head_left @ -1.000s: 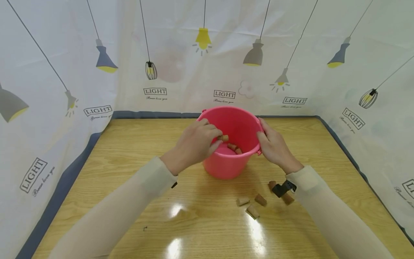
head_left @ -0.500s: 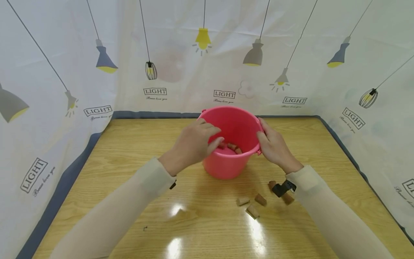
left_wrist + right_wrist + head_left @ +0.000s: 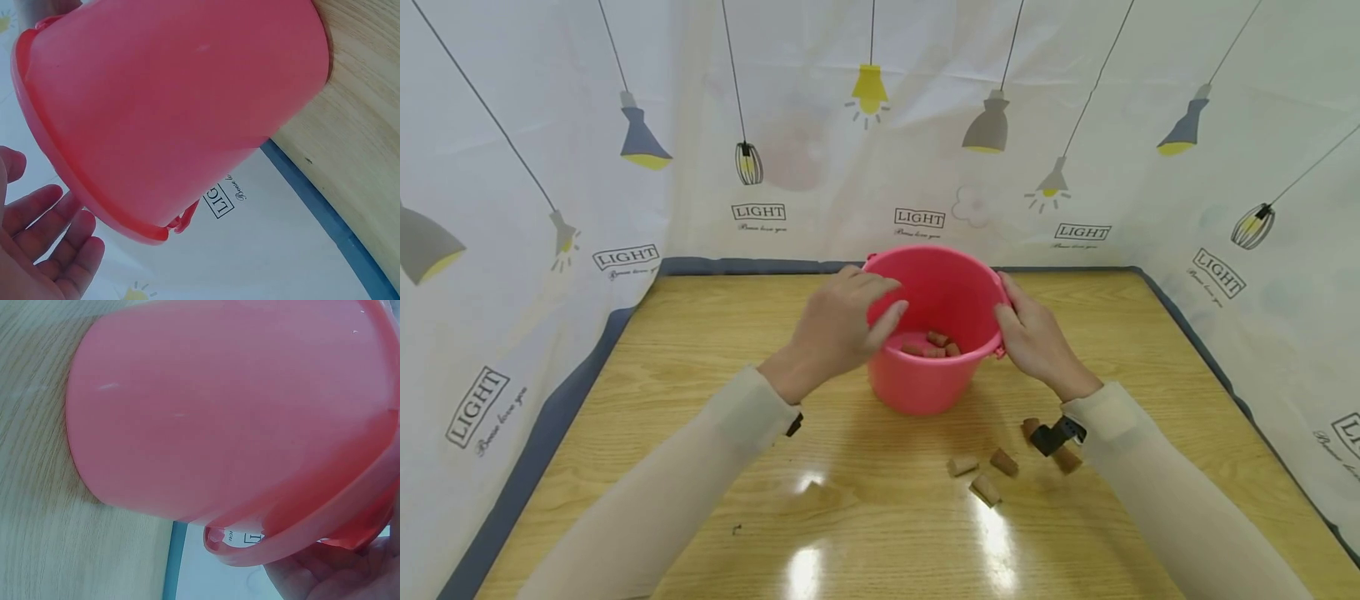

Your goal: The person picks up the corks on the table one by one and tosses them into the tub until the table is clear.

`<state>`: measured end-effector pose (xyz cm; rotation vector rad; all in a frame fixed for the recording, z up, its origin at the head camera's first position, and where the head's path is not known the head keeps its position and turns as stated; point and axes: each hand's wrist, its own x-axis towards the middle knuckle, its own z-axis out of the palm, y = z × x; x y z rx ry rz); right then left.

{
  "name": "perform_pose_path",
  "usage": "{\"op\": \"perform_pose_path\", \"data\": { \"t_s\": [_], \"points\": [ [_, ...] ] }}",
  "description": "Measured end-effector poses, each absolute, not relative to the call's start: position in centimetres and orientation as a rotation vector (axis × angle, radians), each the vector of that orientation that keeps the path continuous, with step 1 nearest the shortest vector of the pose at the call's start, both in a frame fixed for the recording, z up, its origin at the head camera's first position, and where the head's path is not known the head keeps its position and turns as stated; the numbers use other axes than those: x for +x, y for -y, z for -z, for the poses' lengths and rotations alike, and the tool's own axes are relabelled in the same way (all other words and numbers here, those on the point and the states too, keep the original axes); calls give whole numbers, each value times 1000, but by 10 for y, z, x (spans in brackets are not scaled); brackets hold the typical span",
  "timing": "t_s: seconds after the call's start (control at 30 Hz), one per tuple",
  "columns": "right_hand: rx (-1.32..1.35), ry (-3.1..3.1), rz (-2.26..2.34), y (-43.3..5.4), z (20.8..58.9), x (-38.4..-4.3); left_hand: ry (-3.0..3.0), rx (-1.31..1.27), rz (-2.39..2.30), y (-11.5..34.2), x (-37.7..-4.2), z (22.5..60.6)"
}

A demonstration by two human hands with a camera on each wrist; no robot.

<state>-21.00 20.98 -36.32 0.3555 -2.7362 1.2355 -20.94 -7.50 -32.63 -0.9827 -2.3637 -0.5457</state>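
Here, small brown cylindrical corks (image 3: 987, 490) are lying before a round pink plastic bucket (image 3: 921, 387); the left hand (image 3: 835, 321), fingers parted, is hovering by its rim, the right hand (image 3: 1036, 340) is gripping it, and more corks (image 3: 937, 339) are resting inside.

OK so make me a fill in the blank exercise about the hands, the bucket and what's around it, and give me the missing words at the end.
1. The ____ hand grips the bucket.
2. The other hand is holding ____.
3. Some corks lie ____ the bucket, and other corks lie outside it on the table.
4. The framed word repeated across the backdrop is ____.

Missing words: right; nothing; inside; LIGHT.
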Motion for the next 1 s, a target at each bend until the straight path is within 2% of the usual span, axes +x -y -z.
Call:
{"op": "perform_pose_path", "data": {
  "t_s": [1.0],
  "points": [
    [341,2747,-1264,-210,363,-209,2469,-739,1050,82,-224,346]
  ]
}}
